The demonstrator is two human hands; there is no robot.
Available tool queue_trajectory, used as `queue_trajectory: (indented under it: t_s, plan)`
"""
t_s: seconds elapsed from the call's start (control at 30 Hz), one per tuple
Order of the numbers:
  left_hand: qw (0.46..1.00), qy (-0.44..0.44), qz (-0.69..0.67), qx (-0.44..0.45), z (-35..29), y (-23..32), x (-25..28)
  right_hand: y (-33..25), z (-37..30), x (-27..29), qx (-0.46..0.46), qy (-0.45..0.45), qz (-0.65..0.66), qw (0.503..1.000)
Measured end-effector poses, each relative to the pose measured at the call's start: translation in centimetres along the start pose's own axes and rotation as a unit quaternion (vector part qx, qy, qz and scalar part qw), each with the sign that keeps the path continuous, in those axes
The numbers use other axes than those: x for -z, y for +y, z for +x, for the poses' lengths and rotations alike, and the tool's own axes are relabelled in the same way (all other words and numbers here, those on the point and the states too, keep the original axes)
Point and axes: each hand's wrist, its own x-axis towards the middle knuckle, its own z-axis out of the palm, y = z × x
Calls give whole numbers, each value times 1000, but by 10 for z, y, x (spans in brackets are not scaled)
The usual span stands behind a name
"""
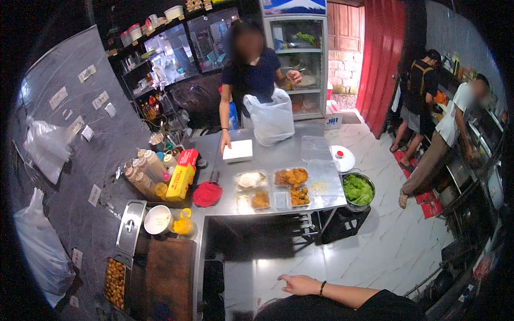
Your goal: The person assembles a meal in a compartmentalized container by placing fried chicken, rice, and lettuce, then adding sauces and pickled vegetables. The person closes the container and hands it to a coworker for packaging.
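My right hand [301,285] reaches in at the lower edge, over the floor on my side of the steel table [219,155]. A dark bracelet circles its wrist. Nothing shows in it; one finger sticks out and the others curl loosely, apart from the table. My left hand is out of view. On the table, nearest ahead, sit clear trays of food: a tray with fried pieces [292,177] and a tray with rice [250,180]. Across the table a co-worker touches a white takeaway box [237,151] with one hand, beside a white plastic bag [269,120].
Left of the trays are a red cloth [207,194], a yellow box [182,175], sauce bottles [153,165] and a wooden board [170,267]. A pot of lettuce [357,190] stands at the table's right end. Two people [420,88] work along the right wall.
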Motion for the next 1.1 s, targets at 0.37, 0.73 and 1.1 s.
queue_trajectory:
  t_s: [0.37, 0.73, 1.1]
  plan:
    - [570, -679, 298, 354, -286, -72, -100, 116, -132, 72, -180, 183, 13, 967]
    - [268, -860, 422, 102, -388, -106, -195, 325, -201, -86, -343, 294, 62, 890]
    - [368, -872, 312, 81, -512, -78, -353, 416, -214, -18, -564, 250, 77, 784]
